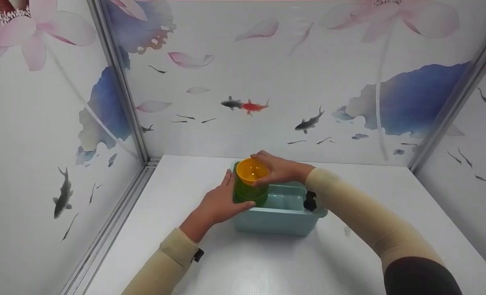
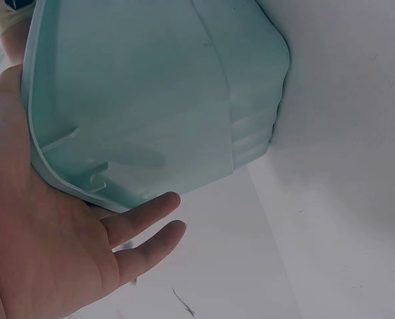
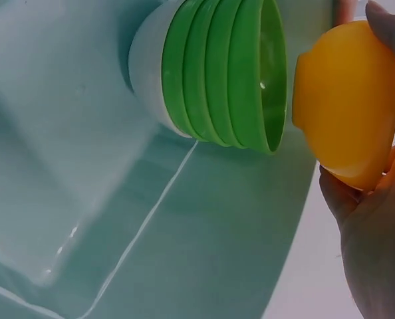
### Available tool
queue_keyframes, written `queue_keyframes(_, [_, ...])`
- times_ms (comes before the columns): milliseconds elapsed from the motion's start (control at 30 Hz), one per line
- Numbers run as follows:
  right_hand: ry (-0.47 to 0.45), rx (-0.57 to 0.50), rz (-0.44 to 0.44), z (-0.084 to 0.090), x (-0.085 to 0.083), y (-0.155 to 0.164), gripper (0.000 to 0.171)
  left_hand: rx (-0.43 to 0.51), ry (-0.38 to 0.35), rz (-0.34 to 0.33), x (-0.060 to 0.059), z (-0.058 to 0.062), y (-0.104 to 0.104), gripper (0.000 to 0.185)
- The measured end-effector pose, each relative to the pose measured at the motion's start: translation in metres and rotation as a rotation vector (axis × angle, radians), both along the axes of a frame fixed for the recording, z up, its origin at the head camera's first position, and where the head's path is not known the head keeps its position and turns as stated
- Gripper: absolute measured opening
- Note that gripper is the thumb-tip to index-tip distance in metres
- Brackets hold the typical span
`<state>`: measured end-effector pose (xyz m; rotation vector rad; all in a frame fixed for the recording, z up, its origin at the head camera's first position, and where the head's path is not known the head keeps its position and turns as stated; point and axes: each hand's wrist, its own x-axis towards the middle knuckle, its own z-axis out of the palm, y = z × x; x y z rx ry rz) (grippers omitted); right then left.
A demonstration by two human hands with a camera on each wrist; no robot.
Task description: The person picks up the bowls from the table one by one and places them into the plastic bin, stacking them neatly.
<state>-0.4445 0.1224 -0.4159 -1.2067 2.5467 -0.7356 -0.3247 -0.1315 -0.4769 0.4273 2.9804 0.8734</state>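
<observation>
A teal plastic bin stands on the white table. At its left end sits a nested stack of green bowls, which the right wrist view shows as ribbed green bowls on a pale base. My right hand pinches a yellow bowl by its rim, just over the mouth of the green stack. The right wrist view shows the yellow bowl a small gap from the top green rim. My left hand lies against the bin's left end; its fingers are straight beside the bin wall.
Walls printed with lotus flowers and fish close in the table on the left, back and right. The bin's right compartment holds nothing visible. Bare white tabletop lies in front of the bin.
</observation>
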Motion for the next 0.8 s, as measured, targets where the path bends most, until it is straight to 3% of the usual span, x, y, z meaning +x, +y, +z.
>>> queue_keyframes(367, [0.001,0.119,0.040,-0.009,-0.007,-0.004,0.103,-0.006,-0.014,0.012,0.004,0.004,0.002,0.128])
queue_keyframes(800, [-0.029,0.134,0.049,-0.021,-0.005,-0.007,0.101,-0.024,-0.006,0.014,0.003,0.004,0.001,0.128])
